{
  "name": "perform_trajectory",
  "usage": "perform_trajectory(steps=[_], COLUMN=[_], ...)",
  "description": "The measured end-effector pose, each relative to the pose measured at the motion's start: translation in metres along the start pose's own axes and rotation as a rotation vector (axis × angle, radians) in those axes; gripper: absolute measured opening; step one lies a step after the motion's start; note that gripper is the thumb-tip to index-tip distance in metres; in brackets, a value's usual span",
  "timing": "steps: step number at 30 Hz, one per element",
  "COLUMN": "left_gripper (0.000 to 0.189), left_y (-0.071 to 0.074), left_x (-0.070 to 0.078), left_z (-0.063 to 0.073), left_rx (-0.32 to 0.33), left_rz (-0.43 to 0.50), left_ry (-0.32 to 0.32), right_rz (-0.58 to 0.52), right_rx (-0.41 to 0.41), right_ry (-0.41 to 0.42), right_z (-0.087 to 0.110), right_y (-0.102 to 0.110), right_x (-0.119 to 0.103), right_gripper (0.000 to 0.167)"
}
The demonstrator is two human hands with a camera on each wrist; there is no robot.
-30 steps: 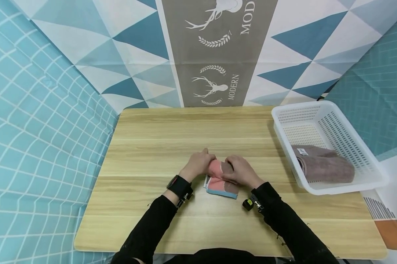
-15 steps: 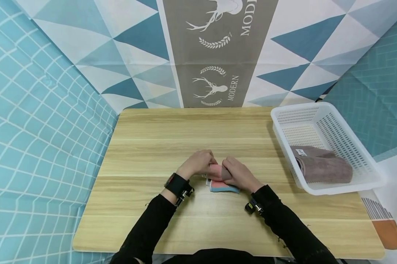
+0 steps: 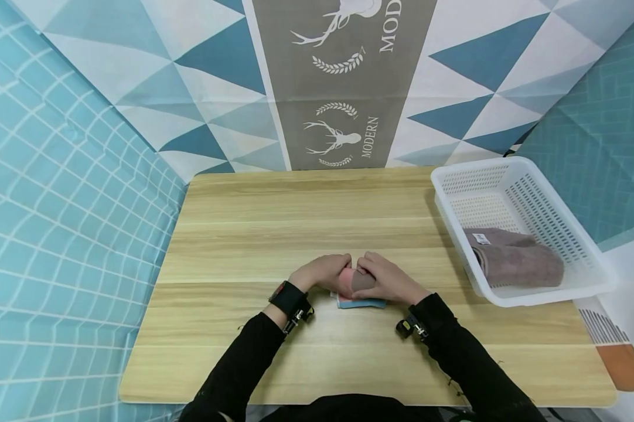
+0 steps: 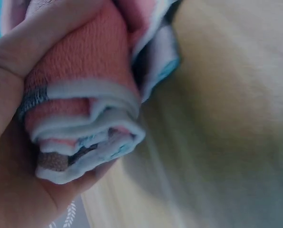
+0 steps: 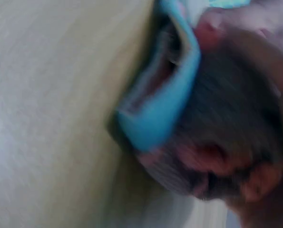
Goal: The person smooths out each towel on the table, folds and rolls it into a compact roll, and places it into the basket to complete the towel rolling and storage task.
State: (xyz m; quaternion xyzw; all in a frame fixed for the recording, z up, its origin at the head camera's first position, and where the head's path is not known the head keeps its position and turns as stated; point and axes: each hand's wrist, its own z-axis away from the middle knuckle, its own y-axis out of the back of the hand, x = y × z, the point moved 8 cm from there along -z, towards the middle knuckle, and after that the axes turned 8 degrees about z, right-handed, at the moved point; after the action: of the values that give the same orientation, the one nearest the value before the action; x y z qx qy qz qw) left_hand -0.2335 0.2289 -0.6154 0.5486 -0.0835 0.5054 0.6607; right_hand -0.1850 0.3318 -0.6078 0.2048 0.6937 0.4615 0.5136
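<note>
A small pink and brown towel (image 3: 363, 281) with a blue edge is partly rolled up on the wooden table, between both hands. My left hand (image 3: 324, 273) grips the pink end of the roll; in the left wrist view the towel (image 4: 84, 61) shows layered white-edged folds inside the curled fingers and thumb. My right hand (image 3: 391, 278) holds the brown end, its fingers curled round it. The flat blue-edged part of the towel (image 5: 153, 116) sticks out toward the body. The right wrist view is blurred.
A white plastic basket (image 3: 551, 202) stands at the table's right side, with a rolled grey-brown towel (image 3: 522, 264) in it. The wooden table (image 3: 275, 217) meets patterned cloth walls at the back and left.
The towel has been rolled further, so less of its flat part shows. Both hands have come closer together, the left one moving right and slightly toward the body.
</note>
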Motion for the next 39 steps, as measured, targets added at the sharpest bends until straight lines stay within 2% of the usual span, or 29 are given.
perform_trajectory(steps=[5, 7, 9, 13, 17, 19, 23, 25, 28, 33, 39], left_gripper=[0.048, 0.048, 0.048, 0.048, 0.052, 0.055, 0.053, 0.052, 0.055, 0.07, 0.048], left_y=[-0.003, -0.005, -0.008, -0.013, -0.012, -0.012, -0.016, -0.018, -0.02, -0.02, -0.022], left_x=[0.002, 0.003, 0.003, 0.004, 0.005, 0.007, 0.009, 0.009, 0.008, 0.007, 0.012], left_z=[0.002, 0.003, 0.005, 0.007, 0.011, 0.014, 0.024, 0.029, 0.033, 0.033, 0.032], left_rx=[0.037, 0.051, 0.057, 0.062, 0.063, 0.039, -0.07, -0.114, -0.135, -0.135, -0.156], left_rz=[-0.082, -0.096, -0.123, -0.164, -0.138, -0.066, 0.191, 0.291, 0.351, 0.347, 0.27], left_ry=[-0.048, -0.067, -0.084, -0.094, -0.088, -0.087, -0.068, -0.047, -0.024, 0.003, 0.009], right_rz=[-0.323, -0.418, -0.469, -0.438, -0.36, -0.348, -0.316, -0.28, -0.227, -0.195, -0.2], right_rx=[-0.063, -0.092, -0.132, -0.224, -0.318, -0.347, -0.348, -0.33, -0.311, -0.289, -0.268], right_ry=[-0.094, -0.157, -0.22, -0.307, -0.279, -0.251, -0.203, -0.174, -0.148, -0.135, -0.152], right_z=[0.008, 0.011, 0.013, 0.015, 0.012, 0.012, 0.014, 0.015, 0.014, 0.013, 0.016], right_y=[0.007, 0.006, 0.004, 0.001, 0.003, 0.003, 0.001, -0.001, -0.003, -0.006, -0.008], right_x=[0.011, 0.016, 0.018, 0.018, 0.008, 0.003, -0.009, -0.014, -0.018, -0.019, -0.02], right_gripper=[0.023, 0.021, 0.025, 0.039, 0.045, 0.044, 0.042, 0.043, 0.047, 0.051, 0.052])
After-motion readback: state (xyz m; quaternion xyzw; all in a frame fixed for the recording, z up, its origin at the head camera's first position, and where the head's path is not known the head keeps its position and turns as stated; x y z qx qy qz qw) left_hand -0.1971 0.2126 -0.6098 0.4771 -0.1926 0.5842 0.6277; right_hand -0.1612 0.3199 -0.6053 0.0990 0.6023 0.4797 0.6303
